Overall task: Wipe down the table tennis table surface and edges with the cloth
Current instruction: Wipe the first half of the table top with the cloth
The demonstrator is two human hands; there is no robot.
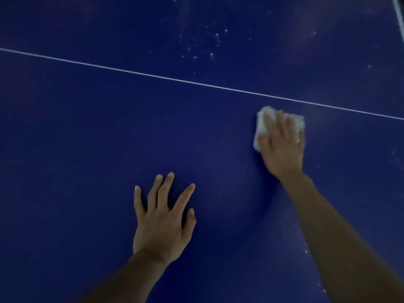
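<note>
The dark blue table tennis table (pixel 87 132) fills the whole view. My right hand (pixel 282 147) lies flat with straight fingers on a white fluffy cloth (pixel 261 125), pressing it onto the surface just below the white centre line (pixel 153 75). The cloth shows around my fingertips and at the hand's left side; the rest is hidden under the palm. My left hand (pixel 162 217) rests flat on the table at the lower middle, fingers spread, holding nothing.
White specks and dusty smears (pixel 205 44) lie on the surface beyond the centre line. A few more specks (pixel 393 153) sit at the right. A white edge line (pixel 399 14) shows in the top right corner.
</note>
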